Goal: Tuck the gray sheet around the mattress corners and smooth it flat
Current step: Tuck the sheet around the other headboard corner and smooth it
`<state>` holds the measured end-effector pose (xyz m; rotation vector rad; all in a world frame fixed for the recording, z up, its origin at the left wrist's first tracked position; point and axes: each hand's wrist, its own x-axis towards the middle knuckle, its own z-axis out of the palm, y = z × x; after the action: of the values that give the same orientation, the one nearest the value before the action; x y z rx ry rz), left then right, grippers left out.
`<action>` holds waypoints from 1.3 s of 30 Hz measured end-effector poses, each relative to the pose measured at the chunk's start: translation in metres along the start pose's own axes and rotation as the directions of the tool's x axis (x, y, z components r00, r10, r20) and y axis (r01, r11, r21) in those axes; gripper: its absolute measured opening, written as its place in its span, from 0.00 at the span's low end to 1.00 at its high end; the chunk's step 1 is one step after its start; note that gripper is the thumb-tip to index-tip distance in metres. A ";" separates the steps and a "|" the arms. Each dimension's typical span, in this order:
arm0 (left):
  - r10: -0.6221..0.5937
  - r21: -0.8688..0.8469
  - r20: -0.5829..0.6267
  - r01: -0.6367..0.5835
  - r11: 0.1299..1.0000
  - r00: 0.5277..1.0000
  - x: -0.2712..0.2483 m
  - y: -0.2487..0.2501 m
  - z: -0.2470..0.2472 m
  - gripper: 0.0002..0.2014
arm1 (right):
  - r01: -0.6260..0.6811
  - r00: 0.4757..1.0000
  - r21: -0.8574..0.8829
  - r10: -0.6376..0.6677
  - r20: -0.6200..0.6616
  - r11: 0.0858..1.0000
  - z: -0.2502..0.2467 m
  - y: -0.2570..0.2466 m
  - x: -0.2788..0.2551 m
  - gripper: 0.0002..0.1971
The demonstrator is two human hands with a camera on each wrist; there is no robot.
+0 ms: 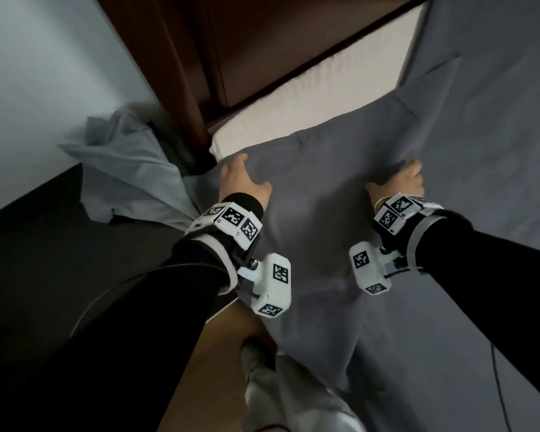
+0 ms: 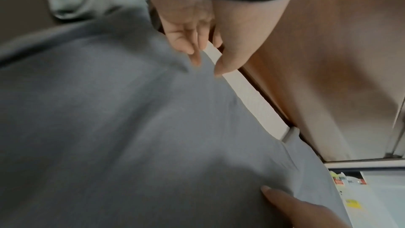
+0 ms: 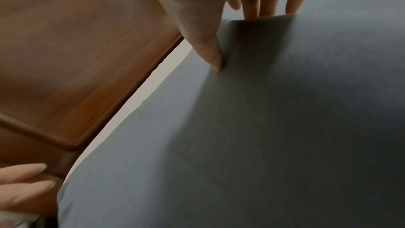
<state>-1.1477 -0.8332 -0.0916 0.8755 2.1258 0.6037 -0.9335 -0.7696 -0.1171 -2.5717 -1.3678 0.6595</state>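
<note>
The gray sheet point(image 1: 387, 275) covers most of the bed, its top edge short of the headboard, so a strip of white mattress point(image 1: 309, 113) shows. My left hand point(image 1: 247, 176) is at the near mattress corner; in the left wrist view the left hand point(image 2: 207, 67) pinches the sheet's point(image 2: 109, 127) edge between thumb and fingers. My right hand point(image 1: 399, 179) sits further right; in the right wrist view the right hand point(image 3: 238, 41) grips a raised fold of sheet point(image 3: 263, 127), thumb in front, fingers point(image 3: 252, 6) behind.
A brown wooden headboard point(image 1: 262, 42) runs along the mattress top. A pale grey cloth point(image 1: 131, 179) lies crumpled on a dark surface point(image 1: 44, 244) at the left. Wooden floor point(image 1: 225, 338) and my foot point(image 1: 256, 360) show beside the bed. A thin cable point(image 1: 499, 385) trails over the sheet.
</note>
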 end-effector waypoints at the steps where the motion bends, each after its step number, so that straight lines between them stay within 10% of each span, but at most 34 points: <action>1: 0.032 0.007 0.040 -0.032 0.999 0.999 0.006 0.008 0.007 0.32 | 0.000 1.000 0.025 -0.001 0.013 1.000 -0.004 0.000 0.007 0.38; 5: 0.119 0.045 0.148 -0.127 0.991 0.982 0.030 0.046 0.037 0.32 | 0.038 0.995 0.013 -0.039 0.094 0.999 -0.020 -0.001 0.034 0.20; 17: 0.059 0.276 0.166 -0.103 0.956 0.984 0.068 0.078 0.077 0.19 | 0.176 0.964 -0.112 -0.148 0.222 0.978 -0.019 0.001 0.049 0.14; 32: 0.025 -0.088 -0.196 -0.043 0.995 0.980 0.068 0.020 -0.089 0.09 | 0.459 0.824 0.240 -0.511 0.244 0.855 -0.001 -0.145 -0.067 0.09; 39: -0.042 -0.280 -0.249 -0.031 0.959 0.968 0.076 0.004 -0.088 0.16 | 0.538 0.770 0.153 -0.557 0.311 0.829 0.019 -0.123 -0.081 0.10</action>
<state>-1.2517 -0.7855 -0.0703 0.6605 2.1908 1.0356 -1.0734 -0.7670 -0.0682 -1.8949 -2.0535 1.0352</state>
